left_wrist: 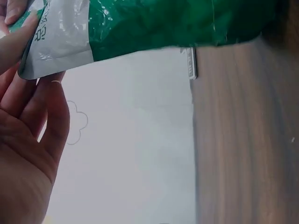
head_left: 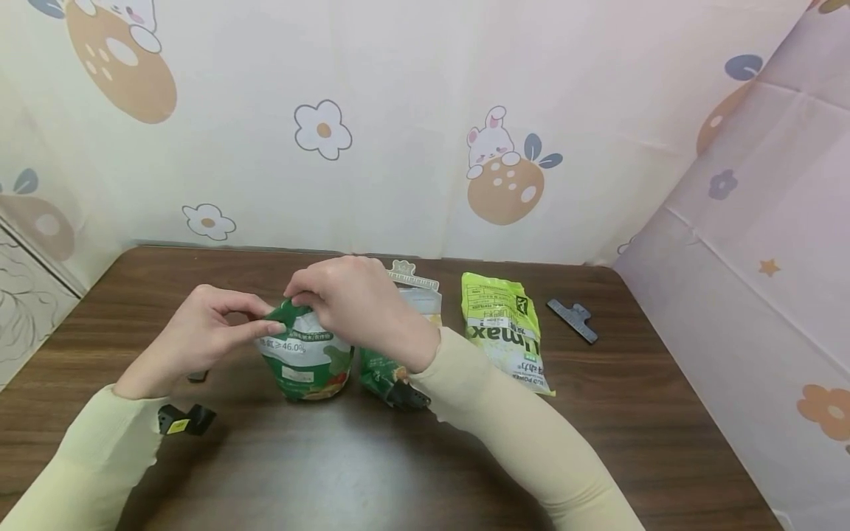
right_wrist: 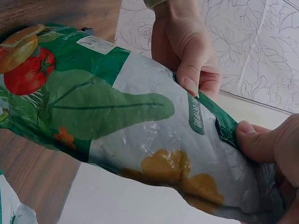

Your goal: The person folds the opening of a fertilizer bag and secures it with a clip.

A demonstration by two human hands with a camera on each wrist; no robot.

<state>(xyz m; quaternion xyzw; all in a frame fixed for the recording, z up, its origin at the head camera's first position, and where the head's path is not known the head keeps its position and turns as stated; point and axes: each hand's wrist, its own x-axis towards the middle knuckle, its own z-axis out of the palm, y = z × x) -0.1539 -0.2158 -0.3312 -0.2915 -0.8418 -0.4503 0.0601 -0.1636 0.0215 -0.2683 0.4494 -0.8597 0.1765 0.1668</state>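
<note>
A green and white printed plastic bag (head_left: 299,361) stands upright on the table, vegetables pictured on its front. My left hand (head_left: 199,328) pinches the left end of its top edge between thumb and fingers. At the right end, my right hand (head_left: 361,306) grips the same edge, which is folded over in green. In the right wrist view the bag (right_wrist: 135,98) stretches between the left hand (right_wrist: 189,46) and the right thumb (right_wrist: 254,140). The left wrist view has the left fingers (left_wrist: 53,112) under the bag's pale corner.
Behind my right wrist is another green bag (head_left: 378,369), closed at the top by a pale ruler-marked clip (head_left: 413,275). A yellow-green bag (head_left: 501,332) lies to the right, beside a grey clip (head_left: 572,319). A small dark object (head_left: 198,375) lies below my left hand. A patterned curtain (head_left: 398,184) hangs behind the table.
</note>
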